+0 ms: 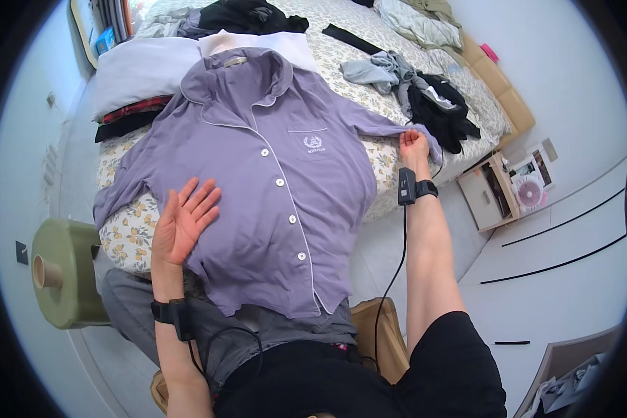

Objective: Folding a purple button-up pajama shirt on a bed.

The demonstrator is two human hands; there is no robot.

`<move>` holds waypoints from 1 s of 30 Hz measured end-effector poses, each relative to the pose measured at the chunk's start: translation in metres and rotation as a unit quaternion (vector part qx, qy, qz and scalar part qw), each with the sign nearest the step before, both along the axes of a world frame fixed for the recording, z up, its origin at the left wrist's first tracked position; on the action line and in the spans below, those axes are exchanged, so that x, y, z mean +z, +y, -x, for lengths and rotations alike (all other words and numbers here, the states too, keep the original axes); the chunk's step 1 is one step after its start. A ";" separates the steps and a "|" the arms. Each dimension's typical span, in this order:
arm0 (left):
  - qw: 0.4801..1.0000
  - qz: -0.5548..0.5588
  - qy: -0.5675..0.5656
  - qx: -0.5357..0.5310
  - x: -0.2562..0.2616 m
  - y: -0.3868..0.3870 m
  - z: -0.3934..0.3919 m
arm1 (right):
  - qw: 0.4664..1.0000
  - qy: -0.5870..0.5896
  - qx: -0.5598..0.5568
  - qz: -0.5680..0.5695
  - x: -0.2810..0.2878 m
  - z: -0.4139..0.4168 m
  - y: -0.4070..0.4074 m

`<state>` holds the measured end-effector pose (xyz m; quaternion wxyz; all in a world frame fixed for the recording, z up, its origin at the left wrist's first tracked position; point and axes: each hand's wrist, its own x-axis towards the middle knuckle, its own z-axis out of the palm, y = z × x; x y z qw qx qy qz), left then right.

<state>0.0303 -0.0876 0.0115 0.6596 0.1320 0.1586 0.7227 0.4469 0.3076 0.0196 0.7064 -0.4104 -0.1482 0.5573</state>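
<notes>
A lilac pajama shirt with white piping lies face up, buttoned, over the bed's near edge. Its collar points away from me and its hem hangs over my lap. My right hand is at the end of the sleeve on the right, fingers curled on the cuff, with part of the cuff dangling past the hand. My left hand is palm up over the lower left of the shirt front, fingers spread and holding nothing. The sleeve on the left droops over the bed's corner.
White pillows lie beyond the collar, over folded dark and plaid clothes. Crumpled clothes lie at the right. A green lidded bin stands left of the bed, a bedside cabinet right. Cables run from my wristbands.
</notes>
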 end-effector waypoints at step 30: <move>0.982 0.142 0.102 0.074 0.010 0.018 -0.008 | 0.678 -0.657 0.240 -0.226 -0.029 0.103 -0.054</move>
